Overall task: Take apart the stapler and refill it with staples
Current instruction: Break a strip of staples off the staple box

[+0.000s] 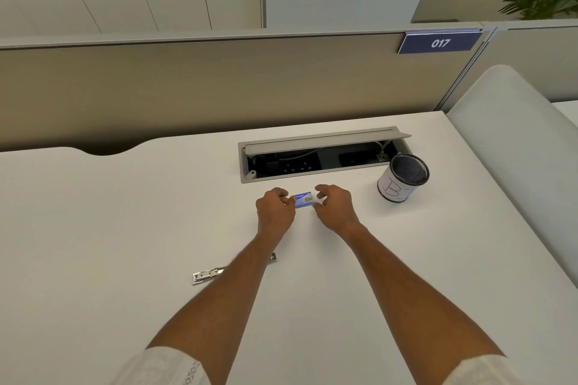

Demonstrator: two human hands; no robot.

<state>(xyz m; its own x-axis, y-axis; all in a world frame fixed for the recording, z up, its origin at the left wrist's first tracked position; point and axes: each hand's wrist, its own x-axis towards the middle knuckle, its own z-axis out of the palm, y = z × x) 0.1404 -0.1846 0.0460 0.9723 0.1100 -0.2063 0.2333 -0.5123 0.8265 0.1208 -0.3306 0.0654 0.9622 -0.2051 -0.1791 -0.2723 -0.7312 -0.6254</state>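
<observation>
- Head view looks down on our white desk (93,228), where we reach forward with both hands
- Nearest us, the stapler (208,275) lies flat on the desk as a chrome strip, partly hidden under our left forearm (225,300); we judge it is parked close so that staples can go straight in
- Further out, our left hand (275,208) pinches the left end of the staple box (303,199), fingers curled tight, probably to steady it
- Our right hand (336,206) sits at the box's right end, thumb and forefinger curved slightly apart; we cannot tell whether they touch it, though they look set to open that end
- Beyond, to the right, a mesh pen cup (403,178) stands just in front of an open cable hatch (322,156)
</observation>
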